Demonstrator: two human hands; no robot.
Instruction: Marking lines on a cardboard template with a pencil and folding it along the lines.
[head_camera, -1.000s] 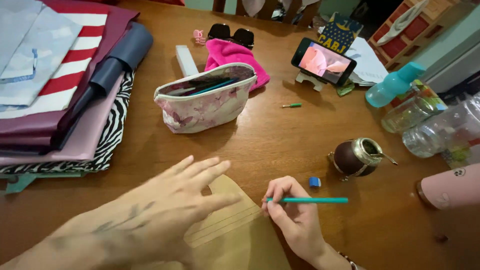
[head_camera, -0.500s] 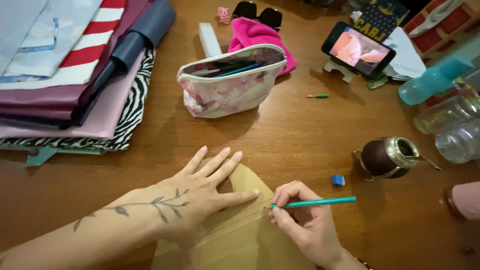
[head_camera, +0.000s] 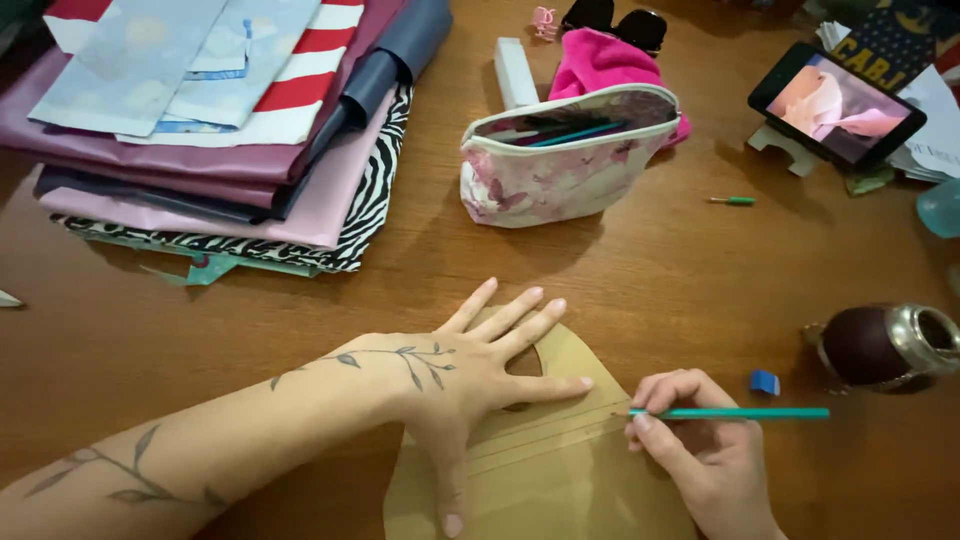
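My left hand (head_camera: 480, 375) lies flat with fingers spread on a tan, round-topped piece of card (head_camera: 560, 470) on the wooden table (head_camera: 600, 270). My right hand (head_camera: 700, 450) grips a teal pencil (head_camera: 735, 412), whose tip touches the card's right edge near a ruled line. A small blue eraser (head_camera: 764, 382) sits just right of the pencil.
A stack of folded fabrics (head_camera: 220, 130) fills the far left. A floral pencil pouch (head_camera: 565, 160) stands open at centre back, with pink cloth (head_camera: 600, 60) behind it. A phone on a stand (head_camera: 838, 103), a short green pencil (head_camera: 733, 201) and a brown metal-rimmed gourd cup (head_camera: 885, 345) sit right.
The view has shifted, so everything sits further right and lower in frame. My left hand stays pressed on the card; the pencil tip has come onto the card's edge.
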